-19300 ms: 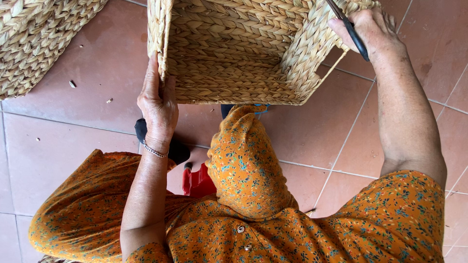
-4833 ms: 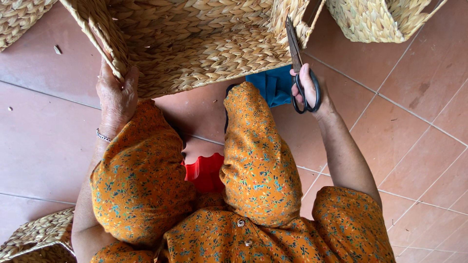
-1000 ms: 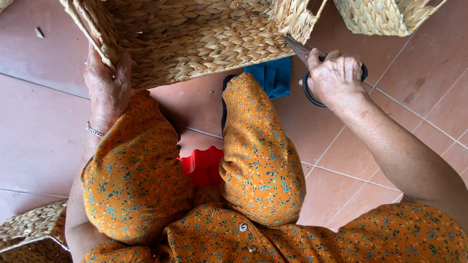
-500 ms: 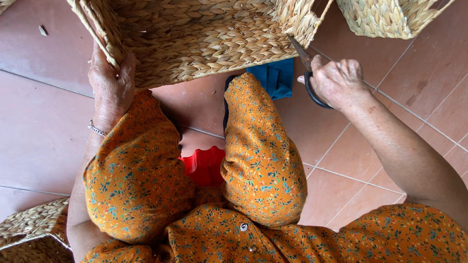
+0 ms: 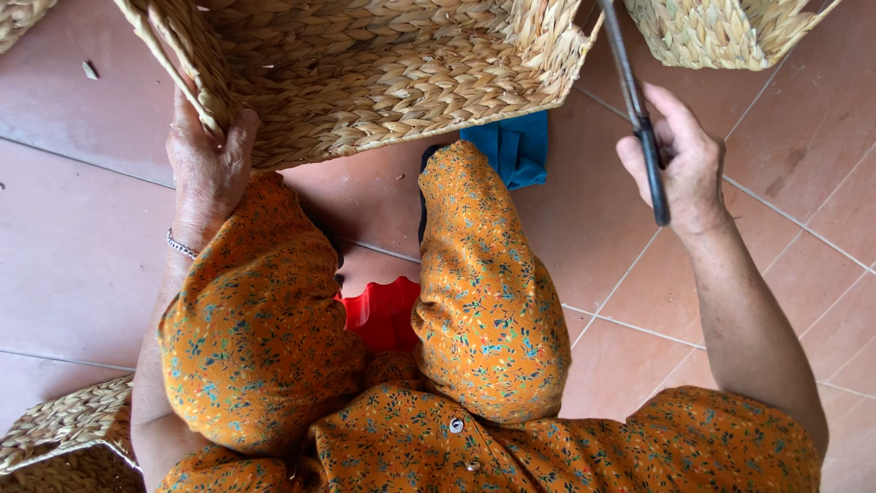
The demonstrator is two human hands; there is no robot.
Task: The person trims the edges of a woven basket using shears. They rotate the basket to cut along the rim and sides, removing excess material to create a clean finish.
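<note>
The large woven straw basket (image 5: 365, 82) sits above the knees; the left hand (image 5: 208, 169) clamps its rim. Right of it, the right hand (image 5: 680, 164) grips dark-handled scissors (image 5: 634, 110), whose blades could snag the weave.

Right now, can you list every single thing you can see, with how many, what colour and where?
Big woven basket: one, straw-coloured, top middle, held at its left corner.
Other woven baskets: three, straw-coloured, only partly in view; one top right, one bottom left, an edge top left.
Scissors: one pair, dark, upper right, blades pointing up.
Blue cloth: one, under the big basket's edge, by the knee.
Red plastic stool: one, middle, between the legs.
Floor tiles: many, reddish-brown, all around.
Bracelet: one, silvery, on the left wrist.
Orange flowered clothes: cover the knees and body.
Left hand: grips the big basket's corner.
Right hand: holds the scissors.
</note>
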